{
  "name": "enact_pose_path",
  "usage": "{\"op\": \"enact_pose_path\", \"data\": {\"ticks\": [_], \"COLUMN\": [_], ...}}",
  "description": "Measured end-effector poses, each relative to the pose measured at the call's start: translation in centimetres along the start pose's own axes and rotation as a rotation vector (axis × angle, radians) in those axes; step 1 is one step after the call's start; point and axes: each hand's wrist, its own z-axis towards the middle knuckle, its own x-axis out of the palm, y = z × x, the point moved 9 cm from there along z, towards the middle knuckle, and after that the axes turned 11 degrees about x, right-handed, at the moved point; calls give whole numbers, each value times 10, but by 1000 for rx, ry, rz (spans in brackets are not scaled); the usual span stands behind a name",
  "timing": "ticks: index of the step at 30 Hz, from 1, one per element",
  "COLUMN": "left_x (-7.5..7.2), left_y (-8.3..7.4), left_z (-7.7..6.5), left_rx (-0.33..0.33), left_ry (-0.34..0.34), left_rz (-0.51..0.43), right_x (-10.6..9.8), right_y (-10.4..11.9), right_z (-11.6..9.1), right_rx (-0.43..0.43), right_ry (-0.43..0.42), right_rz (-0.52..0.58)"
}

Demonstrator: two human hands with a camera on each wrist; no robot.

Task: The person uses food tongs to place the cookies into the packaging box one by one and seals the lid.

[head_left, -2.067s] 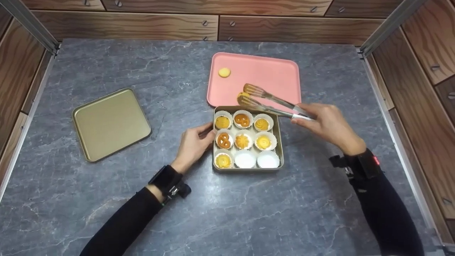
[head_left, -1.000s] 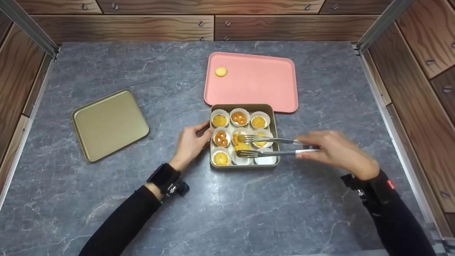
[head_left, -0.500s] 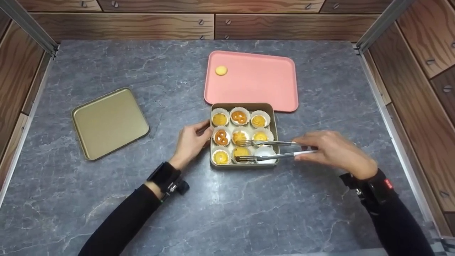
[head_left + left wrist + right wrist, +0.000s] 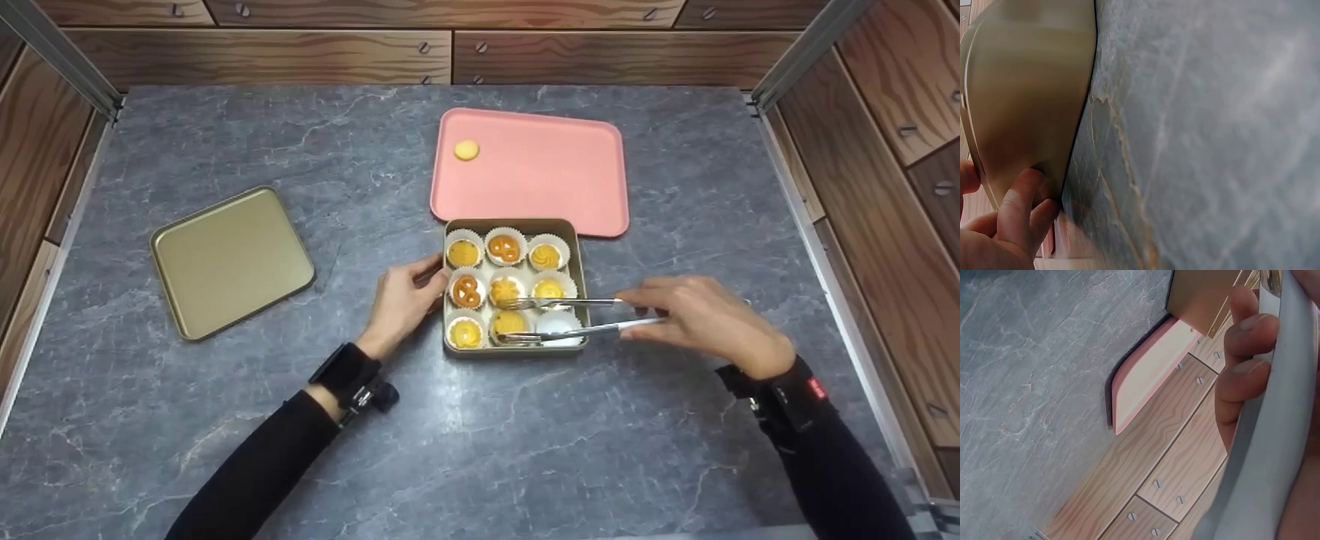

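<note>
A gold cookie tin [image 4: 582, 277] stands with its lid off, holding paper cups in rows. Several cups contain cookies or pretzels, and the front-right paper cup [image 4: 559, 324] is empty. My left hand [image 4: 401, 304] rests against the tin's left wall, its fingertips [image 4: 1028, 177] touching the outside. My right hand [image 4: 697, 319] grips metal serving tongs [image 4: 600, 329] with pale handles. The spread tong ends reach into the tin, on either side of a round yellow cookie [image 4: 510, 322] lying in the front-middle cup. In the right wrist view, fingers [image 4: 1251, 334] curl round the handle.
Behind the tin, a pink tray [image 4: 540, 165] carries one round cookie [image 4: 466, 150]. The gold lid [image 4: 232, 262] lies at the left of the grey marbled table [image 4: 360, 465]. Wood-patterned panels [image 4: 262, 56] border the table.
My right hand brought the tongs with a cookie from over the tray's front edge to the front-middle cup. The tongs then spread, leaving the cookie there. My left hand stayed at the tin.
</note>
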Motion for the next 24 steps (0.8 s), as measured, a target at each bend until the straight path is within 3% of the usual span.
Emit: {"op": "enact_pose_path", "data": {"ticks": [8, 13, 24], "left_x": [1, 1, 0], "left_y": [1, -1, 0], "left_z": [0, -1, 1], "left_rx": [-12, 3, -13], "left_ry": [5, 3, 27], "left_rz": [-10, 9, -13], "right_x": [1, -2, -25], "right_y": [0, -4, -20], "right_z": [-1, 0, 16], "right_rx": [-7, 37, 179], "right_ry": [-22, -51, -236], "right_rz": [-23, -2, 17]}}
